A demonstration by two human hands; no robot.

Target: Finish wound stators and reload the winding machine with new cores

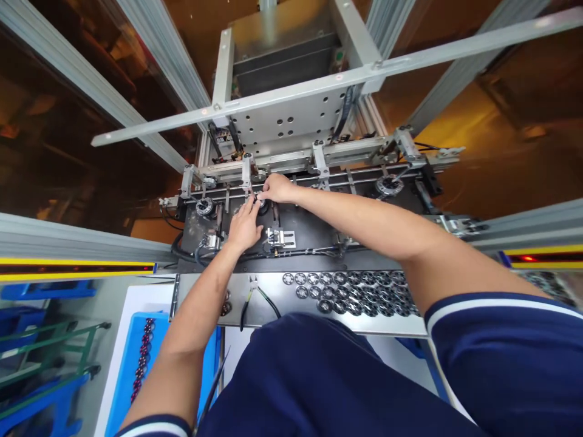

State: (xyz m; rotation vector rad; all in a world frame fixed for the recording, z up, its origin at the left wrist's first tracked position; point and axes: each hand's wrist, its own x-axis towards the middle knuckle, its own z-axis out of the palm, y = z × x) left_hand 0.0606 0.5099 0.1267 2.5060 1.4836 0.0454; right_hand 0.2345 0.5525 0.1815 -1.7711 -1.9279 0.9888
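Over black plate (pixel 319 233): left hand (pixel 243 226), right hand (pixel 276 188) at round metal part (pixel 261 205).

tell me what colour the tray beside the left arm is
The tray is bright blue, clearest at lower left of the head view.

Metal bench (pixel 277 312), round parts (pixel 350 294), pliers (pixel 252 295)

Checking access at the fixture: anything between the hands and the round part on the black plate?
Nothing visible. The left hand and right hand meet at the round part, beside the rail. Pliers and loose rings lie on the steel shelf nearer the person, apart from both hands.
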